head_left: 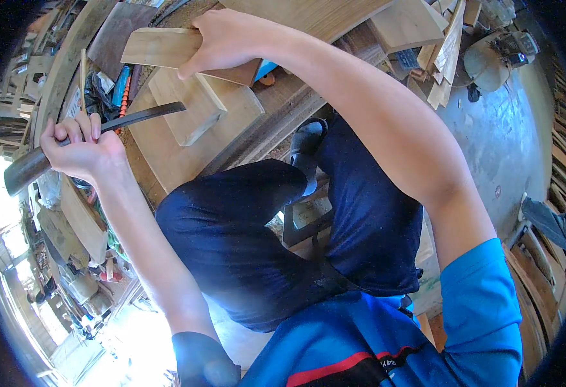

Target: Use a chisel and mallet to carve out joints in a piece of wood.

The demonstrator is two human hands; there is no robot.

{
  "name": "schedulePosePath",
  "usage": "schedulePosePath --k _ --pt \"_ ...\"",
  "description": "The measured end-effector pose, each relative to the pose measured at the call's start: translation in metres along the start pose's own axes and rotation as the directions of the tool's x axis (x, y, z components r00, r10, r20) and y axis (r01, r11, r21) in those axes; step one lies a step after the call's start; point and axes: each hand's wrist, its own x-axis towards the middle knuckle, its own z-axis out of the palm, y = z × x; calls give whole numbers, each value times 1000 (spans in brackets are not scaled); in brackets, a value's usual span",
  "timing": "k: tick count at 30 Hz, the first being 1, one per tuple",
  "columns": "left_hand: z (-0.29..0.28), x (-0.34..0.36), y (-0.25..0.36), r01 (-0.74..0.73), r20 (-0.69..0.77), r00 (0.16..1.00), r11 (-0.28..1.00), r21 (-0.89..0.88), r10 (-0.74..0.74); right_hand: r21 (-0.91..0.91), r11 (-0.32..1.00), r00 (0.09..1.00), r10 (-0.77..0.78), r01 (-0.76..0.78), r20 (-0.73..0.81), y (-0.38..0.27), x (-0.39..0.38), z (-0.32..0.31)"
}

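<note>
My left hand is closed round a dark tool with a thick end at lower left and a long, narrow, slightly curved bar reaching right. My right hand, at the top, grips a short pale wooden board by its right end. Below that board, a wooden piece lies on a larger flat board. Part of a blue object shows beside my right hand, mostly hidden.
My bent legs are under the work. Planks and offcuts lie at top right, near a round machine on the concrete floor. Bags, tools and wood clutter the left. Grey-blue cloth hangs at far right.
</note>
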Motion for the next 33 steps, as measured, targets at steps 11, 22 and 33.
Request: schedulePosePath --k 11,22,33 --pt "-2 0 -1 4 26 1000 1000 -10 -4 0 1000 1000 2 -2 -9 1 -2 1" --pt "-7 8 -2 17 71 997 999 43 -20 6 998 998 62 -62 33 -3 -1 -4" --pt "-1 0 -1 17 148 988 994 112 -34 9 998 998 57 -57 19 -3 -3 -4"
